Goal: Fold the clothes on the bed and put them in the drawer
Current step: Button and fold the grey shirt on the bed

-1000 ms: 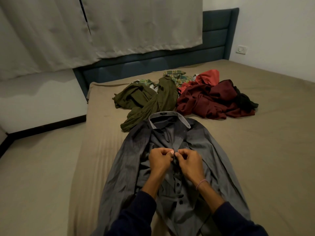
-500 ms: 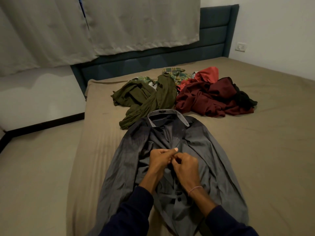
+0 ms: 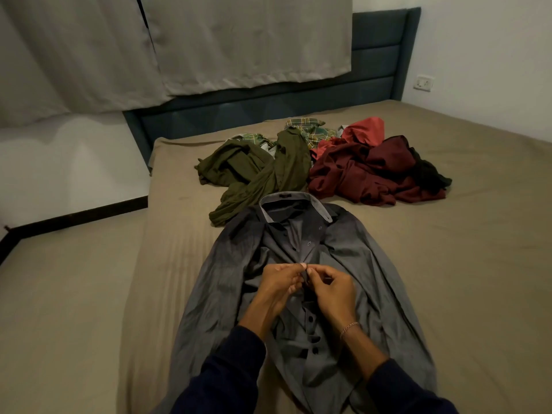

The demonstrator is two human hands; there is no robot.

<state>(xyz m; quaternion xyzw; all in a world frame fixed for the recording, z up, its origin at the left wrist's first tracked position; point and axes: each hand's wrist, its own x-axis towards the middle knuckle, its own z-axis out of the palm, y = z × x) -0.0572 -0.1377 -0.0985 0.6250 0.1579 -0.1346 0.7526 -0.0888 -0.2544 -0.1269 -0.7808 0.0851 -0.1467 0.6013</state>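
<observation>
Because the shirt is laid face up: the grey shirt (image 3: 373, 264) lies flat on the bed (image 3: 478, 264) with its collar (image 3: 294, 201) toward the headboard (image 3: 379, 85), so the front placket faces the person and both hands can work along it.
Left hand: the left hand (image 3: 279, 283) has its fingers curled, with thumb and forefinger pinching one edge of the placket at mid-chest.
Right hand: the right hand (image 3: 331, 289) is likewise curled and pinches the facing edge, its fingertips meeting the left hand's right over the placket.
Why the pinch: it looks like a button being fastened, so the two fronts stay aligned when the shirt is folded; the button itself is hidden between the fingers.
Buttons: the ones nearer the person appear done up, while the fronts near the collar lie apart, so the work seems to run toward the collar.
Sleeves: they spread to either side, out of the way of the hands.
Waiting pile: an olive garment (image 3: 263, 174), a plaid shirt (image 3: 310, 132), maroon clothes (image 3: 358, 174), a red piece (image 3: 366, 130) and a black garment (image 3: 427, 174) sit bunched beyond the collar, unfolded.
Drawer: not in view.
Progress: judged early, since no folded item shows.
</observation>
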